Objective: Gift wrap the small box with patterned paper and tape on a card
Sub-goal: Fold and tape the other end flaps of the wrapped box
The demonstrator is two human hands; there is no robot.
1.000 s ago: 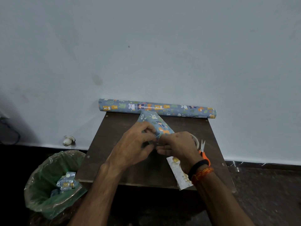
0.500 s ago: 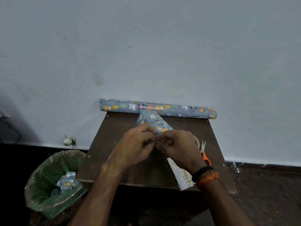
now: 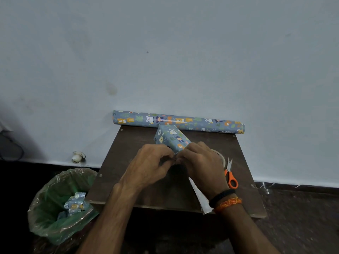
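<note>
Since a moment ago my right hand (image 3: 200, 162) has slid a little further over the card (image 3: 200, 197), so less of its white strip shows under my wrist; the box (image 3: 171, 138) lies where it was. My left hand (image 3: 146, 165) has barely shifted.

Both hands meet at the near end of the box, fingers curled, pinching the paper there between fingertips and thumbs. The fold itself is hidden behind my knuckles, so I cannot tell how it lies.

The box, wrapped in blue animal-print paper, rests on the worktop (image 3: 128, 143), angled with its far end towards the roll (image 3: 178, 121) and close to it. The roll lies along the back edge of the worktop against the wall (image 3: 165, 52).

To the right of my right hand, the scissors (image 3: 230, 174) with orange handles lie on the worktop, blades pointing away from me. A tape ring (image 3: 221, 157) shows partly between my hand and the scissors. The card runs from under my right hand to the front edge of the worktop.

On the floor at the left stands a bin (image 3: 60, 204) with a green liner, and scraps (image 3: 75, 204) of the same paper lie inside. My right wrist wears a black band and an orange thread.
</note>
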